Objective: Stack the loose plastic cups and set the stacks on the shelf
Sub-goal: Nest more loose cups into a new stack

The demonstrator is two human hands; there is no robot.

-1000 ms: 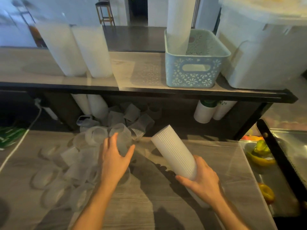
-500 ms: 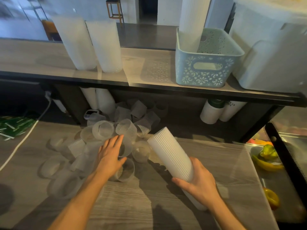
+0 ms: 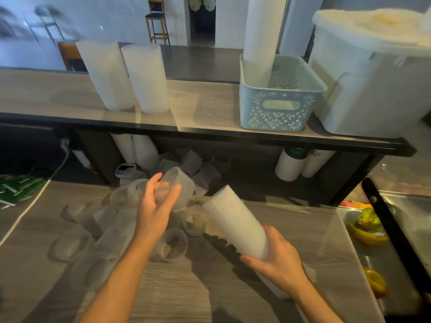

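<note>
My left hand grips a single ribbed clear cup, raised above the pile of loose cups on the wooden counter. My right hand holds a long stack of ribbed cups near its lower end, tilted with its open top pointing up and left, just right of the single cup. Two finished stacks stand on the shelf above. Another tall stack leans in the blue basket.
More loose cups lie under the shelf beside white containers. A big white bin fills the shelf's right end. A tray with peppers borders the counter's right edge. A white cable crosses the left.
My left hand closed on one cup from the pile and lifted it toward the open top of the stack. The right hand kept the stack nearly still.
</note>
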